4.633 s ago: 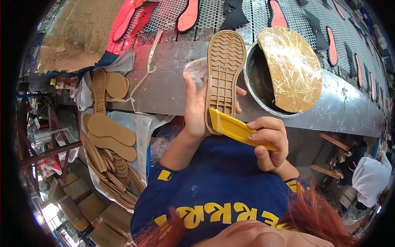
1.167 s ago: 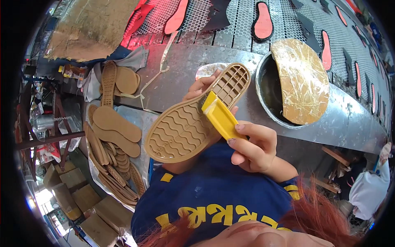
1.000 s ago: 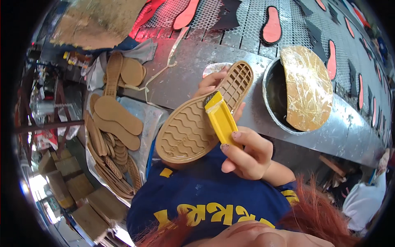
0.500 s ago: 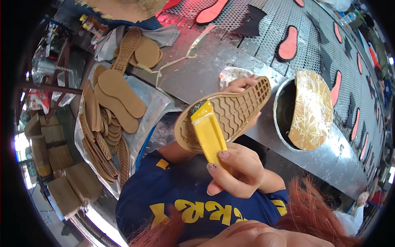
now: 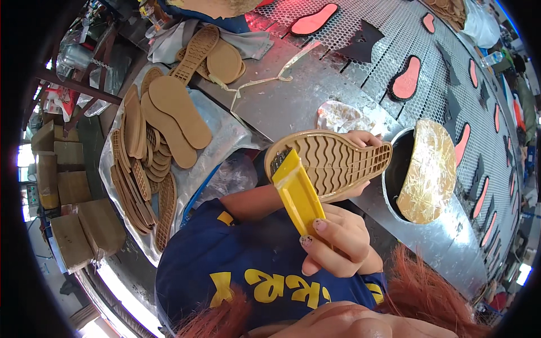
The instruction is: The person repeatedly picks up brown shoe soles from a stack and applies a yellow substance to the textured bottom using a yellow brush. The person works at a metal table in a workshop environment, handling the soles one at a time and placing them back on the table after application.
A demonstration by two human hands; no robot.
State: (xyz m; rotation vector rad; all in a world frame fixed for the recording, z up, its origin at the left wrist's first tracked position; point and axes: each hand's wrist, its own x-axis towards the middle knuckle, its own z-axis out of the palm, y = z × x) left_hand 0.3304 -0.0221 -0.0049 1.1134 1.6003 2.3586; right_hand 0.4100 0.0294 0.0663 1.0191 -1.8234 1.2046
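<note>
A perforated metal workbench [image 5: 315,96] dotted with pink sole-shaped cutouts stretches beyond the hands, with a stack of tan rubber soles [image 5: 152,152] on clear plastic off to the left. The left hand [image 5: 360,163] is mostly hidden behind the tan wavy-treaded rubber shoe sole [image 5: 332,163] it grips, only fingertips showing at the edges; the sole's long axis runs left to right, tread facing up. The right hand [image 5: 338,242] is closed around a yellow plastic-handled brush [image 5: 296,188], whose tip rests on the sole's left end.
</note>
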